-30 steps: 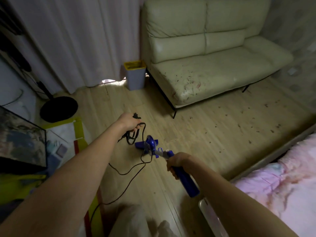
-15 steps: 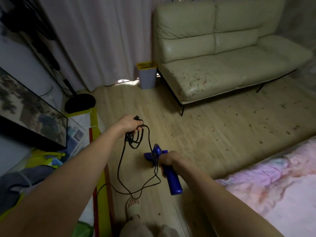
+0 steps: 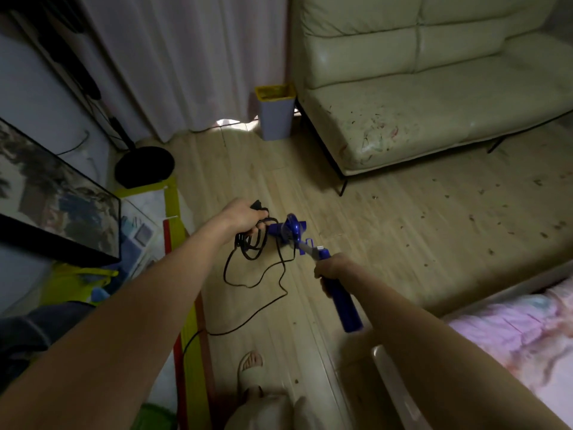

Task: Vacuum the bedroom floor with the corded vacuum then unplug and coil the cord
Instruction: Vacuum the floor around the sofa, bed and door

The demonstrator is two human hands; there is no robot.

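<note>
Left hand bunches cord loops at frame center, right hand grips blue vacuum handle just lower right.

Left hand [image 3: 245, 216] fingers curled round a bundle of black cord [image 3: 252, 243], plug end poking out above the knuckles; loose cord trails down to the floor [image 3: 387, 218] toward lower left. Right hand [image 3: 333, 270] fingers wrapped on the handheld vacuum [image 3: 310, 243], long axis running upper left to lower right, motor end nearly touching the left fingers. Slack lies below and between both hands; left hand nearer it. Debris on floor at right.
</note>
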